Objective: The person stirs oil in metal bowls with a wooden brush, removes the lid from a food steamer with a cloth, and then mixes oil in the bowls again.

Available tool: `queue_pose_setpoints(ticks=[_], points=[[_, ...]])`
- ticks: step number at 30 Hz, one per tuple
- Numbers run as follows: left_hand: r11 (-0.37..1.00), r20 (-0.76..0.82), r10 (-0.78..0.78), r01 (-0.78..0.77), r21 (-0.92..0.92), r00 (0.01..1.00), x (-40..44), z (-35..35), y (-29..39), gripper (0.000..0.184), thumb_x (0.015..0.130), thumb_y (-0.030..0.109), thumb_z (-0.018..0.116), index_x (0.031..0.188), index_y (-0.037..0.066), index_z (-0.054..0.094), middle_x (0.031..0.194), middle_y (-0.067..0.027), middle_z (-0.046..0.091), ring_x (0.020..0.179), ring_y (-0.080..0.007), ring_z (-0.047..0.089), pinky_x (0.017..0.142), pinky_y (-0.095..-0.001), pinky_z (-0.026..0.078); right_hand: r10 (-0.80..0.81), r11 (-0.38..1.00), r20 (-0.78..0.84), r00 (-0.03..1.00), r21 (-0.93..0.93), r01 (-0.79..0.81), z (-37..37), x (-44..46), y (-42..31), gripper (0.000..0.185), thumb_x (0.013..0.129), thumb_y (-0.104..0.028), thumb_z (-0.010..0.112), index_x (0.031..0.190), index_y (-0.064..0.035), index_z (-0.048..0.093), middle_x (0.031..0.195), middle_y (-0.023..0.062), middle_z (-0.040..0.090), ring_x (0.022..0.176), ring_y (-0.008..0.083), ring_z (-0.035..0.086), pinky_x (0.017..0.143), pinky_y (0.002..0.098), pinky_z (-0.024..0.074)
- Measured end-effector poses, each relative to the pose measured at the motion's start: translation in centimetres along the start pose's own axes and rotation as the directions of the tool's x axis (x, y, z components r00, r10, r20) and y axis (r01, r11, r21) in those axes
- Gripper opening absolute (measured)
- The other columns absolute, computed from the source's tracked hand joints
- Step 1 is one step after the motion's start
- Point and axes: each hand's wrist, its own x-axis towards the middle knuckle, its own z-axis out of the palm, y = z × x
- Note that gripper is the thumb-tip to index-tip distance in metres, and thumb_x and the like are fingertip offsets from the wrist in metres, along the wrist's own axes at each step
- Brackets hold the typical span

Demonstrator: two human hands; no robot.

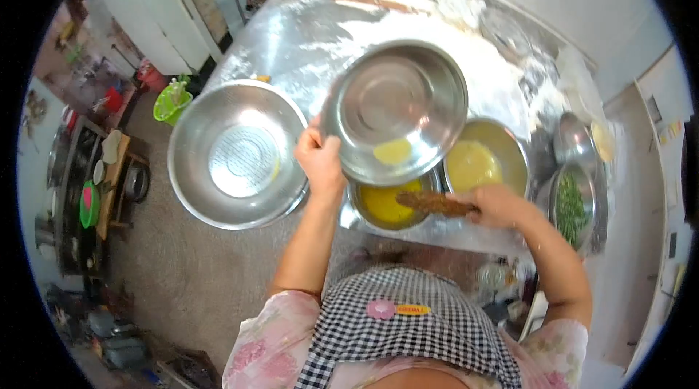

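My left hand [320, 157] is closed on the rim of a steel bowl [378, 101], tilted up, with a small yellow pool [393, 152] low inside it. Beneath its lower edge sits a smaller bowl of yellow liquid [392, 205], partly hidden. My right hand [501, 207] grips a rough brown brush-like tool [438, 204], whose tip is over that smaller bowl. Just behind my right hand stands a pot [515, 160] of pale yellow liquid or batter. To the left of my left hand rests a wide steel basin [196, 163] with a perforated-looking bottom.
Flour [502, 83] is spread over the back right of the steel table [280, 32], near a rolling pin [382, 3]. At the right edge are a bowl of chopped greens [571, 207] and another metal bowl [571, 140]. A green basket [172, 101] stands beyond the table's left side.
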Motion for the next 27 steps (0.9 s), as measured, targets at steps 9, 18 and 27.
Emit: queue_pose_setpoints(ticks=[9,18,27], points=[[0.973,0.015,-0.080,0.081,-0.215,0.997,0.1,0.3,1.1,0.022,0.067,-0.012,0.049,0.065,0.007,0.039,0.115,-0.0170,0.058,0.090,-0.0124,0.053,0.078,-0.0237,0.041,0.044,0.984,0.000,0.999,-0.171,-0.043,-0.6,-0.3,-3.5,0.057,0.083,-0.020,0.062,0.137,-0.0238,0.047,0.090,0.0155,0.063,0.084,0.0335,0.062,0.076,0.0437,0.0486],[0.979,-0.073,-0.168,0.158,-0.129,0.983,0.5,-0.6,2.2,0.025,0.067,-0.009,0.051,0.062,0.010,0.037,0.073,0.0009,0.047,0.066,-0.0066,0.039,0.064,-0.0212,0.037,0.016,0.993,-0.161,0.987,-0.112,-0.035,3.2,0.0,-4.0,0.056,0.081,-0.015,0.061,0.135,-0.0214,0.049,0.089,0.0149,0.061,0.080,0.0338,0.061,0.070,0.0442,0.0488],[0.960,0.032,-0.162,0.165,-0.227,0.986,1.8,-0.9,0.7,0.025,0.066,-0.011,0.050,0.066,0.011,0.038,0.068,0.0016,0.045,0.060,-0.0075,0.042,0.060,-0.0215,0.040,0.084,0.995,-0.335,0.938,-0.026,-0.099,5.9,-1.4,-6.7,0.049,0.083,-0.015,0.057,0.131,-0.0209,0.052,0.089,0.0138,0.061,0.079,0.0332,0.062,0.069,0.0442,0.0490]])
